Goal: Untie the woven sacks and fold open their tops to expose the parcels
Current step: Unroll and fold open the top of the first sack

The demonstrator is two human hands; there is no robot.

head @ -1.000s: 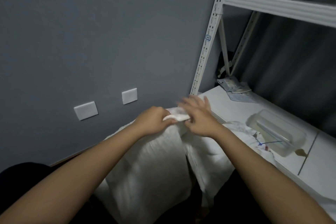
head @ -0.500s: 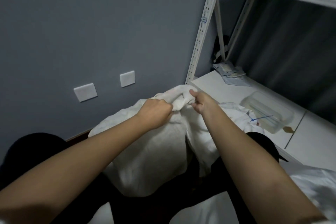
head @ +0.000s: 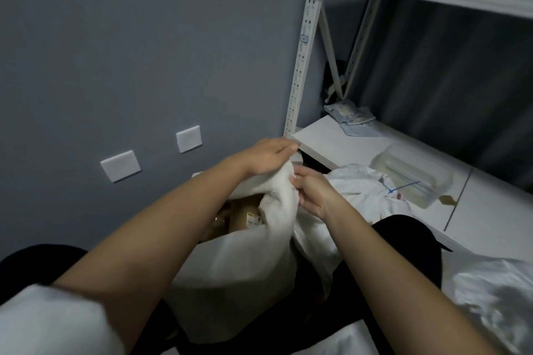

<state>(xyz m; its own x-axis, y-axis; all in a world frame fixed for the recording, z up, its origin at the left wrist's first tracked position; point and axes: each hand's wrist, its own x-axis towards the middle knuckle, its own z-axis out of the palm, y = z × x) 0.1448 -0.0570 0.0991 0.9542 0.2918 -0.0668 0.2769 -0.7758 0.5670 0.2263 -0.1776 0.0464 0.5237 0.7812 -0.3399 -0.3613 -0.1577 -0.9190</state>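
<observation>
On the floor by the grey wall point(head: 115, 37), right in front of you, sits the white sack point(head: 239, 262). Its top is open, and brown parcels point(head: 245, 212) show inside. Your left hand point(head: 266, 154) lies over the bunched-up top edge and holds it. Your right hand point(head: 313, 192) pinches the same cloth from the other side. Just beside the sack, a white shelf point(head: 331, 138) holds a clear plastic box point(head: 412, 174) and another crumpled white bag point(head: 363, 187).
</observation>
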